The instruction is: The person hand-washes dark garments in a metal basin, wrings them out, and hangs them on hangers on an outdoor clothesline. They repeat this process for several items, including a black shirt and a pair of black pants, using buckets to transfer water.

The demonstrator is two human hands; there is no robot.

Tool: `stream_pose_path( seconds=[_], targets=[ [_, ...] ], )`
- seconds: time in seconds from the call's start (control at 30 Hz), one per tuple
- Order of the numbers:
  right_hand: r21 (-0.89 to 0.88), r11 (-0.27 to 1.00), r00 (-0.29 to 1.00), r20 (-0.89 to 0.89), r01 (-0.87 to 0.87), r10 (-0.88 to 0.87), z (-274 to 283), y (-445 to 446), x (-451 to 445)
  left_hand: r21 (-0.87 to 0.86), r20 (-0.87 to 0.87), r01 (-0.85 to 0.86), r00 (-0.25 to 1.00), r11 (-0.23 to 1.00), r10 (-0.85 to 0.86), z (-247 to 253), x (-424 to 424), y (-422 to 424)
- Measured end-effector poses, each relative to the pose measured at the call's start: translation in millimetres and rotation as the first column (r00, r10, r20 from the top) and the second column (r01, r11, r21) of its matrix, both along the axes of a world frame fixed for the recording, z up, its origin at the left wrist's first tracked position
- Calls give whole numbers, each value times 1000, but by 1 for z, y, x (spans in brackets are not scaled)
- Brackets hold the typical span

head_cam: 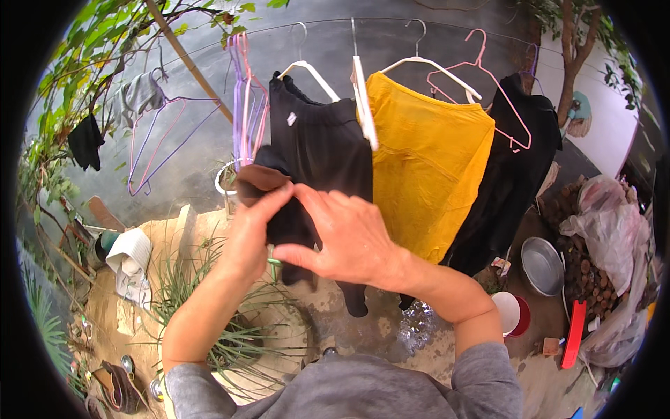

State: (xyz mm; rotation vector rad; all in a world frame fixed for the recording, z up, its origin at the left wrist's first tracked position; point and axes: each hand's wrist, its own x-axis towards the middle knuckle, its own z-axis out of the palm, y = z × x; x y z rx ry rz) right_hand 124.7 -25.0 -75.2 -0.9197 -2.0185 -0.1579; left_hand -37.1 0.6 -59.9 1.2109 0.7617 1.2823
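Observation:
My left hand (248,238) grips a bunched dark cloth garment (261,180), with its brown side folded over at the top and a black part showing behind. My right hand (348,235) is raised beside it, index fingertip close against my left thumb and its own thumb held apart. The ends of its other fingers are turned away, so whether they hold cloth is hidden. Just beyond the hands, black trousers (324,141) hang from a white hanger (314,73). To their right hangs a yellow top (429,157) on another white hanger (419,60).
A wire line (335,21) runs across a grey wall, carrying pink and purple hangers (246,105) and a black garment (510,173). Below left grows a grassy potted plant (235,335). On the right are a metal basin (543,266), a white bucket (505,312) and stacked logs (586,267).

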Motion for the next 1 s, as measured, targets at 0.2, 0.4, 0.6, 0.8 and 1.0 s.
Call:
stream_pose_path(
  seconds=[0.2, 0.4, 0.6, 0.8, 1.0],
  targets=[
    [-248, 875, 875, -371, -415, 310, -58, 39, -2, -53, -178, 159, 970, 986, -166, -24, -6, -16],
    [-320, 265, 359, -926, -910, 115, -87, 39, 10, -113, 29, -13, 999, 994, 16, -66, -20, 9],
    [-325, 273, 332, -943, -905, -21, -81, 37, 9, -18, -89, 154, 984, 988, -155, -71, -36, 7],
    [-268, 469, 314, -949, -842, 21, -76, 41, -1, -16, -302, -6, 953, 1000, 1, -78, -53, 11],
    [-191, 427, 224, -974, -884, 29, -64, 56, -17, -138, 96, 243, 968, 960, -232, -63, -67, 5]
  ],
)
